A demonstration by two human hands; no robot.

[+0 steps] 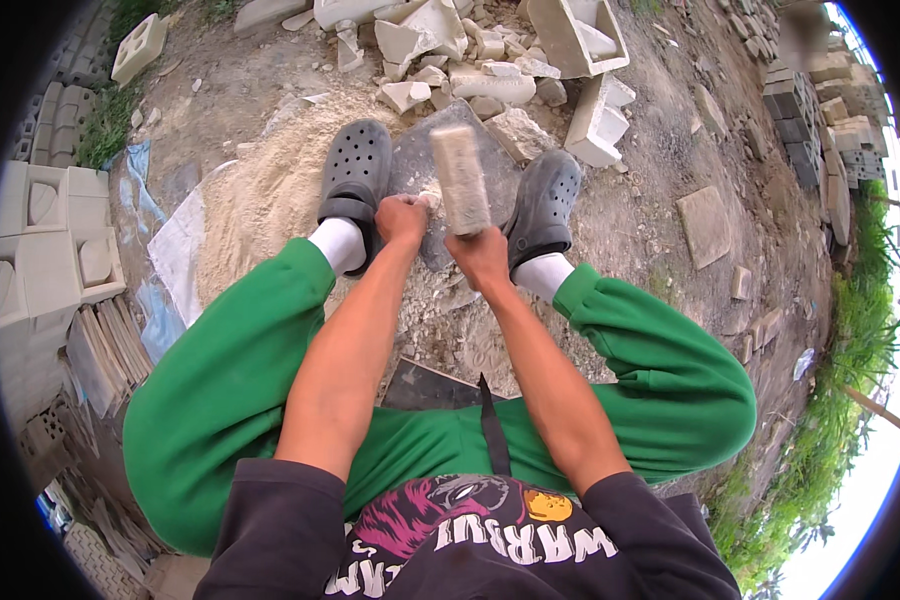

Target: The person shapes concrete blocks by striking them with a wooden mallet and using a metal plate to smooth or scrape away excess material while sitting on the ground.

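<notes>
Between my feet lies a dark grey flat slab (pixel 410 160). My right hand (pixel 482 258) is closed round the near end of a pale, dusty oblong block (pixel 459 180), slightly blurred and raised over the slab. I cannot make out whether it is wood or stone. To its left, my left hand (pixel 402 218) is closed, with its fingertips at a small pale fragment (pixel 432 194) over the slab. The fragment is partly hidden by the fingers.
Beyond the slab is a heap of broken pale blocks (pixel 495 85). Sandy powder (pixel 270 200) spreads left of my left grey clog (pixel 358 165); my right clog (pixel 547 205) flanks the slab. Moulded blocks (pixel 55 235) are stacked far left, grey blocks (pixel 792 115) far right.
</notes>
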